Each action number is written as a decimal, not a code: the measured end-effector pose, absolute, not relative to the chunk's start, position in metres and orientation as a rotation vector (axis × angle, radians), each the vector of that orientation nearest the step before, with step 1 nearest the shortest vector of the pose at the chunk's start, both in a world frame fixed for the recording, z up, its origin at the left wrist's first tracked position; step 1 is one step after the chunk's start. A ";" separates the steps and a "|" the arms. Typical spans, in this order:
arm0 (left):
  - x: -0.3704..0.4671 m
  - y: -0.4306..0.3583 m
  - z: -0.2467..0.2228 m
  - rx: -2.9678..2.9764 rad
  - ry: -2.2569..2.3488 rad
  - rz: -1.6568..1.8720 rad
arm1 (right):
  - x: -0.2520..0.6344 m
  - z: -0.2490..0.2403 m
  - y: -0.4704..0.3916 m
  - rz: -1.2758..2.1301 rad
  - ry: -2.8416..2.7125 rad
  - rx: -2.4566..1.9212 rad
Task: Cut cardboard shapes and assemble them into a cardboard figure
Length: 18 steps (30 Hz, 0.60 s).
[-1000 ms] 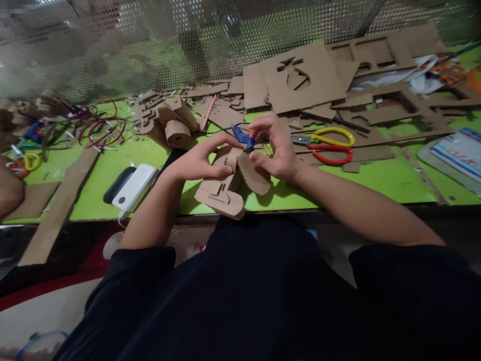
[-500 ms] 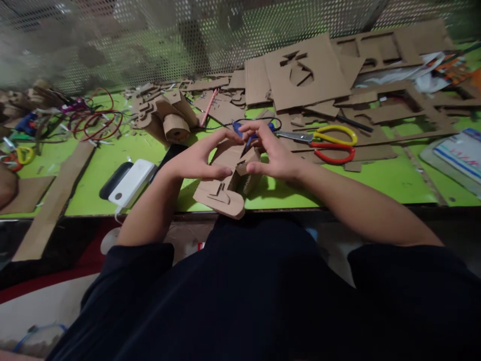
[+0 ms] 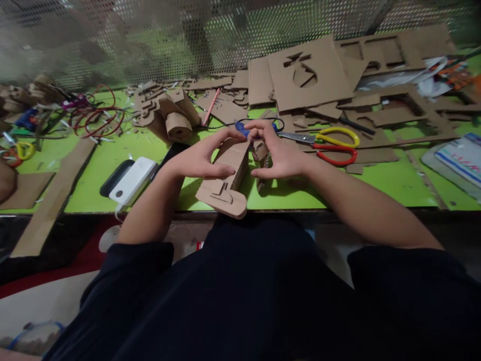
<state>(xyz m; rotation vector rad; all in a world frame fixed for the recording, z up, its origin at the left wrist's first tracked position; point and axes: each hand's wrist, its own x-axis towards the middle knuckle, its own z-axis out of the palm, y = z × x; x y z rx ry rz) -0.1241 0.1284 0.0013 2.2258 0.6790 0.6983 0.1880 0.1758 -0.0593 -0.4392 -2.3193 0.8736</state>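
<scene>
My left hand point(image 3: 205, 158) is closed around a folded cardboard piece point(image 3: 225, 198), its thumb on the near side and its fingers at the far end. That piece has a rounded front end and a small slotted tab on top. In my right hand point(image 3: 276, 153) is a smaller cardboard piece point(image 3: 262, 155) with a corrugated edge, held upright just right of the larger piece, with a gap between the two. Behind my fingertips lies a blue glue gun point(image 3: 244, 129), partly hidden by my right hand.
Scissors point(image 3: 334, 140) with yellow and red handles lie to the right. Left of my arm are a white power bank point(image 3: 133, 180) and a dark object. A cardboard assembly point(image 3: 176, 118) stands behind, with cut sheets point(image 3: 311, 75) at the back right. Another person's hand point(image 3: 5, 180) shows at far left.
My right hand has moved the smaller cardboard piece slightly right, away from the larger one, opening a gap between them. My left hand keeps its hold.
</scene>
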 end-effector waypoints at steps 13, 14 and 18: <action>-0.131 0.132 -0.004 2.220 0.770 0.687 | 0.189 -0.053 0.189 1.452 -1.860 -0.432; -0.130 0.132 -0.004 2.219 0.778 0.688 | 0.188 -0.052 0.190 1.480 -1.810 -0.428; -0.127 0.131 -0.004 2.202 0.766 0.688 | 0.187 -0.045 0.188 1.623 -1.562 -0.415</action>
